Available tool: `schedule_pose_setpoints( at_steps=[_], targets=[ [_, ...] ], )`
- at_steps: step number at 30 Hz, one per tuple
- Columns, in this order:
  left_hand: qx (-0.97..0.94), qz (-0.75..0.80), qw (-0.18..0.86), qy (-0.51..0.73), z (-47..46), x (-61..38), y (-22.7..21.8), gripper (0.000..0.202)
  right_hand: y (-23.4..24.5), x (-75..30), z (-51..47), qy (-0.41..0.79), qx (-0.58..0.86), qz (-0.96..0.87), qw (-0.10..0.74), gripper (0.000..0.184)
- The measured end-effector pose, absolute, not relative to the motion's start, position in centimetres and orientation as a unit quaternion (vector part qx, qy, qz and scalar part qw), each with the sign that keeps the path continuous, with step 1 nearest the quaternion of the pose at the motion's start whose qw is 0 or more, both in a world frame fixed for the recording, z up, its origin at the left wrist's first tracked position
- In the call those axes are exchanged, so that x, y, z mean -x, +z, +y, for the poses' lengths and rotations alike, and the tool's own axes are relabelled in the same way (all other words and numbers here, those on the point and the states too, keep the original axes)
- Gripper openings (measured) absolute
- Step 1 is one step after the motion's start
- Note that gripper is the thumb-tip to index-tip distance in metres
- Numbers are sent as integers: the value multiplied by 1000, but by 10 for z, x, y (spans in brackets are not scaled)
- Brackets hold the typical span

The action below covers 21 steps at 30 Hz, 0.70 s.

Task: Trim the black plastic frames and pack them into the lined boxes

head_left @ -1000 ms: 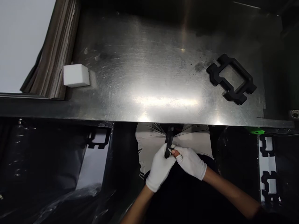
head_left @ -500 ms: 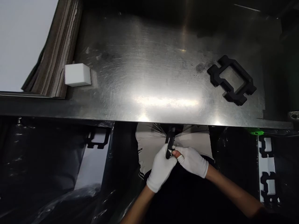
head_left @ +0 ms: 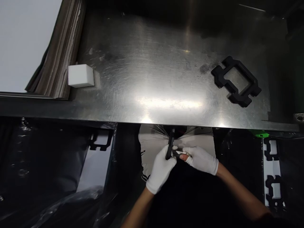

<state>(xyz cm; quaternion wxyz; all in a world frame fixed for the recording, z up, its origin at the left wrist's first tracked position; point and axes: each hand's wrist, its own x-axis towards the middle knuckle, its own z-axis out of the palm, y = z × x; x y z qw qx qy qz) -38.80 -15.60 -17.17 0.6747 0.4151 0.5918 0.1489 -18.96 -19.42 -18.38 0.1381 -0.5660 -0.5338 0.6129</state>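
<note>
Both my hands wear white gloves and meet below the front edge of the steel table [head_left: 152, 79]. My left hand [head_left: 161, 169] is closed around a small black part [head_left: 170, 144] that sticks up toward the table edge. My right hand [head_left: 201, 160] pinches the same black part from the right, with a bare fingertip showing through the glove. The part's lower end is hidden inside my fingers. A black foam frame [head_left: 236, 80] lies on the table at the right, far from both hands.
A white block [head_left: 80, 75] sits on the table's left side beside a stack of brown sheets [head_left: 59, 53]. Black plastic bags hang below the table at left. More black frames on a white sheet [head_left: 273, 171] lie at lower right. A green bit [head_left: 260, 133] marks the table's right edge.
My right hand has shifted a little to the right and my left hand slightly up. The black part now stands thinner and more upright between them.
</note>
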Motion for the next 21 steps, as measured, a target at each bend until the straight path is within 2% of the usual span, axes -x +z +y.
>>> schedule_pose_setpoints(
  at_steps=[3,8,13,15,18,19,21],
  targets=[
    [-420,591,675,138,-151,390,-166,38,-179,176,-188,602,606,-499,148,39],
    [-407,583,695,109,-142,399,-159,40,-171,172,-179,559,640,-493,189,25],
    [-474,556,680,60,-132,410,-152,13,-165,180,-174,471,643,-534,281,16],
    [-513,541,666,16,-128,413,-147,9,-161,182,-171,437,636,-555,310,15],
    [-548,501,668,-41,-124,416,-141,16,-155,181,-164,430,608,-610,271,38],
    [-554,490,671,-54,-123,417,-139,18,-154,180,-162,438,593,-630,242,39],
    [-566,483,665,-60,-120,420,-138,23,-154,178,-159,451,574,-657,190,28]
  ],
)
